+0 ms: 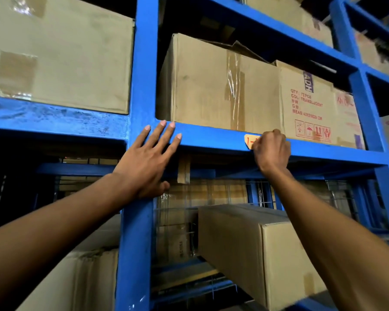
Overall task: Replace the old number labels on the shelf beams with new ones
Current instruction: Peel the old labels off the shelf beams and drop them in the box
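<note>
Two bare forearms, no sleeves in view, left hand with short, pale nails, no rings, no watch or wristband, right hand seen from the back, knuckles showing, no gloves on either hand

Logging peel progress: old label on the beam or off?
On: label sits on the beam, right hand covering its right part.
</note>
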Motion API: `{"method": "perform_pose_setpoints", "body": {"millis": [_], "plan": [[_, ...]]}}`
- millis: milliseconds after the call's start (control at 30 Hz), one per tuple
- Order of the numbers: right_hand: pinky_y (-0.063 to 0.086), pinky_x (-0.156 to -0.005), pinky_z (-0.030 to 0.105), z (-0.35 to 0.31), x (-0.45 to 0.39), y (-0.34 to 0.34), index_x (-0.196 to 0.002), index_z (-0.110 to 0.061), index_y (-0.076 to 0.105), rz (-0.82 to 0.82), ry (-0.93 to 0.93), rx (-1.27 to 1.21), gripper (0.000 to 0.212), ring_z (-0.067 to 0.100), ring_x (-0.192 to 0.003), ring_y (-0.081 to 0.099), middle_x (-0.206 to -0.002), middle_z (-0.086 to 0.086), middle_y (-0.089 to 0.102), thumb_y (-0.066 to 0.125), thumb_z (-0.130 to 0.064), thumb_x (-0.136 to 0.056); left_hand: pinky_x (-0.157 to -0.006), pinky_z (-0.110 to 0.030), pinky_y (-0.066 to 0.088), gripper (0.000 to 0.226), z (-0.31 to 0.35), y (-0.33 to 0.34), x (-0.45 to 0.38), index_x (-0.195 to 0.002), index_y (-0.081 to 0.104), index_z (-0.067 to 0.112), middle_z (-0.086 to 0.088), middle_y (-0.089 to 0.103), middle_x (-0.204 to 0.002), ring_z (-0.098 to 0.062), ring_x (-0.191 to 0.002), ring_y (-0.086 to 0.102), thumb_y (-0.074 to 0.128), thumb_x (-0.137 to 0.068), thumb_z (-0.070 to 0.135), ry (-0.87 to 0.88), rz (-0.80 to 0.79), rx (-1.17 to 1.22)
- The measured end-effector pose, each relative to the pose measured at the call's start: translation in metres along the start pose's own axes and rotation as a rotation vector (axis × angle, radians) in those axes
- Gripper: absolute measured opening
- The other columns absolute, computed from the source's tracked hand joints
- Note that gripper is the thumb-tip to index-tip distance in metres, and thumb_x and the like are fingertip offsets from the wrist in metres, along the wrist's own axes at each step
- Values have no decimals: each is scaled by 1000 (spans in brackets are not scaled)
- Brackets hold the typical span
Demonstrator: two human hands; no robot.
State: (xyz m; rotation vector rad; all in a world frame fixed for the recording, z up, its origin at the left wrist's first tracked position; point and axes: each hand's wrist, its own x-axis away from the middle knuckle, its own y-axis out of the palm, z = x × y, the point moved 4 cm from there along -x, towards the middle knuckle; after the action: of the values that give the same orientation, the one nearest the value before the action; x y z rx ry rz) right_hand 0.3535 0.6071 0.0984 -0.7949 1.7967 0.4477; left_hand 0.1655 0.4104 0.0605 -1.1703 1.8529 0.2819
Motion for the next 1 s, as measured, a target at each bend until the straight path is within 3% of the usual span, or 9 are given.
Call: {"method": "perform_pose_setpoints", "body": {"millis": [233,333,433,633,733,833,1000], "plan": [[50,-72,44,-6,9,-17,-77,1,63,20,-68,-137,20,35,-72,59,-80,18,66,57,-18,-82,-117,-45,-9,106,-1,-1,2,-147,-17,12,-17,-23,-155,-32,-142,-22,52,-79,56,15,-18,8],[49,-66,36,-21,24,-30,-77,-5,64,-66,-45,-347,19,25,-73,59,-77,9,65,59,-23,-82,-118,-47,-7,107,0,-2,1,-147,-16,10,-18,-23,-154,-33,-142,-21,51,-79,57,13,-27,25],[51,-70,38,-33,40,-47,-76,-12,63,-90,21,-528,13,20,-77,61,-78,4,65,60,-24,-79,-118,-48,-5,102,6,-2,2,-147,-11,8,-21,-19,-155,-34,-143,-19,50,-81,55,-5,-22,69],[55,-77,44,-68,105,-69,-78,-12,67,-233,20,-546,16,19,-82,65,-81,6,70,57,-23,-82,-117,-51,14,94,28,14,63,-144,27,3,-28,14,-153,-37,-144,10,61,-70,49,29,100,206],[54,-73,37,-82,143,-75,-86,-12,68,-275,25,-515,18,17,-84,64,-89,6,70,54,-24,-85,-118,-52,7,91,41,23,100,-147,19,4,-27,1,-155,-37,-145,-3,54,-78,52,69,57,287],[44,-68,27,-97,179,-75,-95,-10,68,-291,58,-407,21,15,-85,61,-97,7,71,50,-20,-88,-118,-50,-5,87,48,29,132,-148,5,5,-26,-13,-154,-36,-144,-14,43,-86,52,119,7,335],[49,-68,28,-110,247,-81,-87,-6,69,-340,126,-322,19,18,-78,62,-89,11,72,51,-10,-87,-118,-49,-9,87,68,40,186,-147,-4,3,-27,-18,-153,-38,-142,-19,38,-89,53,195,-50,407]]}}
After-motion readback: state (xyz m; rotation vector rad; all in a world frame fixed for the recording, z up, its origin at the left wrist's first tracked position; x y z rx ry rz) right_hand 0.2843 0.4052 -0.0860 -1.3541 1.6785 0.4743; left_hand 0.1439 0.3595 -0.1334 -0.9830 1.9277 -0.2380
